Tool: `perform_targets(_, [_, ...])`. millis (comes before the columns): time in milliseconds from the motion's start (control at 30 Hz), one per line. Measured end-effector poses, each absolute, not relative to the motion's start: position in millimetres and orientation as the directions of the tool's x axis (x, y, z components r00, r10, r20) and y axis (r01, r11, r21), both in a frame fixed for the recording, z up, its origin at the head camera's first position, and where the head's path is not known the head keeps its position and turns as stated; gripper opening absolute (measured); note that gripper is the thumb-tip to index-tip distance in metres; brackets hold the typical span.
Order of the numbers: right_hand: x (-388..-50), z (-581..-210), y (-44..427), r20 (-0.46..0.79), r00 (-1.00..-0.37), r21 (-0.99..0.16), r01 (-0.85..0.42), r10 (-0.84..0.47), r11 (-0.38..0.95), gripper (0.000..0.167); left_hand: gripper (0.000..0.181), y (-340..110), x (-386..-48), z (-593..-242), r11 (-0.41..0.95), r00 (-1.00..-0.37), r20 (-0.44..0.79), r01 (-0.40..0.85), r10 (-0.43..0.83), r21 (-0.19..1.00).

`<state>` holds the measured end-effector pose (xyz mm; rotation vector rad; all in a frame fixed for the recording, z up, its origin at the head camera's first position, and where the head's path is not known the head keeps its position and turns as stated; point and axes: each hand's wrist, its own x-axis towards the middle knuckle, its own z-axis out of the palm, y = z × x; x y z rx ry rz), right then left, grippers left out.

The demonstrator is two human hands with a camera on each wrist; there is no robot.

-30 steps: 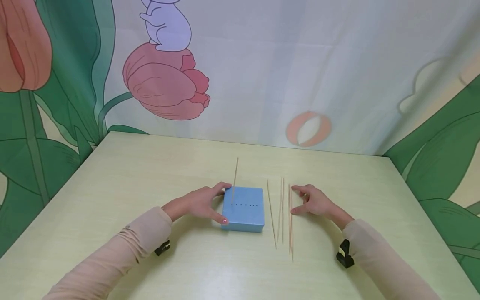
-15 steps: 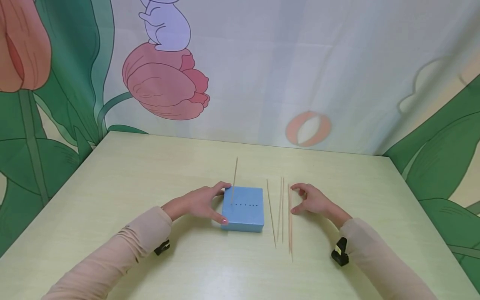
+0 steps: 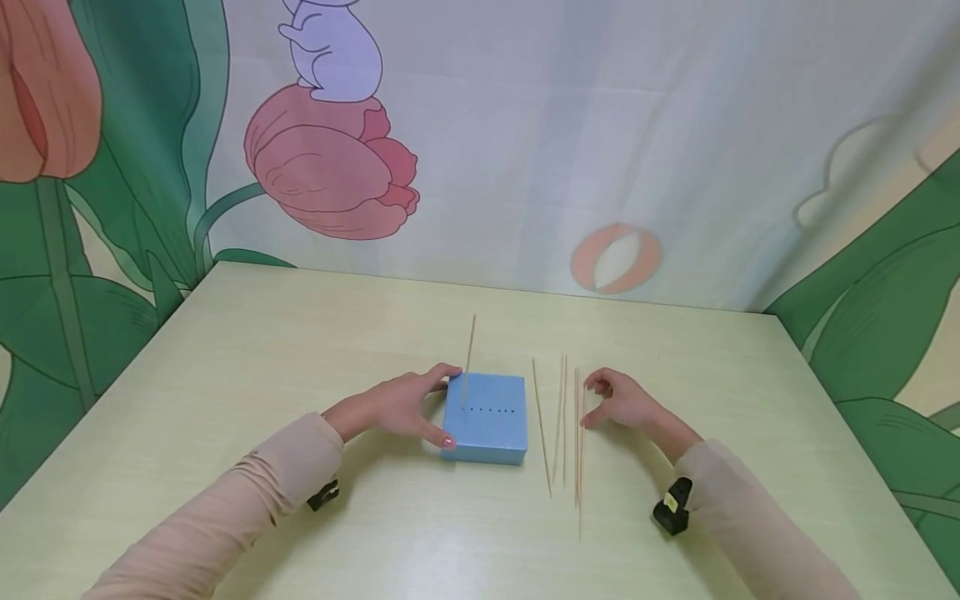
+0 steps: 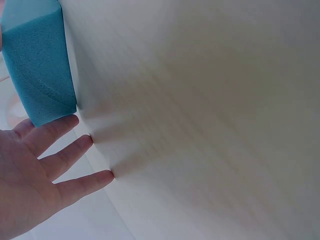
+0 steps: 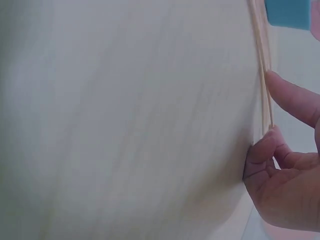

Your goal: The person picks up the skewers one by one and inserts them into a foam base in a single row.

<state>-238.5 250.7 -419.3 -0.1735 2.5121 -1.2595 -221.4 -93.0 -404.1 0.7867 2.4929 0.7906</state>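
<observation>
A light blue foam block with a row of small holes lies on the table. One wooden skewer stands, slightly tilted, in the hole at the row's left end. My left hand holds the block's left side, thumb at the front corner and index finger at the back; its other fingers are spread in the left wrist view. Right of the block, my right hand pinches another skewer between thumb and fingers, near its far end. Several loose skewers lie between block and right hand.
The pale wooden table ends at a printed curtain behind it. A black wrist camera sits under the right sleeve, and another wrist camera under the left.
My right thumb and fingers have closed on the rightmost skewer, and its near end has shifted slightly left and toward me. The left hand and block stay put.
</observation>
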Motion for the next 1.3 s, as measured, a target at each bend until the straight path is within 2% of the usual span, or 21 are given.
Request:
perform_targets(200, [-239,-419,258,-0.276,-0.936,-0.863,0.14,-0.221,0.486,0.054,0.098,-94,-221,-404,0.681,-0.759,-0.21,0.38,0.617,0.626])
perform_targets(333, [-238,-418,261,-0.292,-0.93,-0.911,0.199,-0.225,0.363,0.056,0.098,-94,-221,-403,0.684,-0.759,-0.213,0.379,0.615,0.623])
perform_targets(467, [-237,-417,264,-0.27,-0.937,-0.944,0.211,-0.221,0.255,0.063,0.098,-93,-222,-403,0.682,-0.756,-0.208,0.389,0.62,0.619])
perform_targets(633, [-235,-410,267,-0.237,-0.951,-0.959,0.197,-0.197,0.203,0.065,0.098,-93,-222,-404,0.684,-0.756,-0.21,0.389,0.62,0.618])
perform_targets(1033, [-230,-380,264,-0.137,-0.978,-0.988,0.124,-0.159,0.089,0.026,0.098,-93,-222,-404,0.685,-0.759,-0.215,0.379,0.615,0.622])
perform_targets(1300, [-225,-362,258,-0.049,-0.985,-0.996,0.036,-0.167,0.076,0.021,0.097,-93,-222,-404,0.682,-0.757,-0.208,0.387,0.619,0.621])
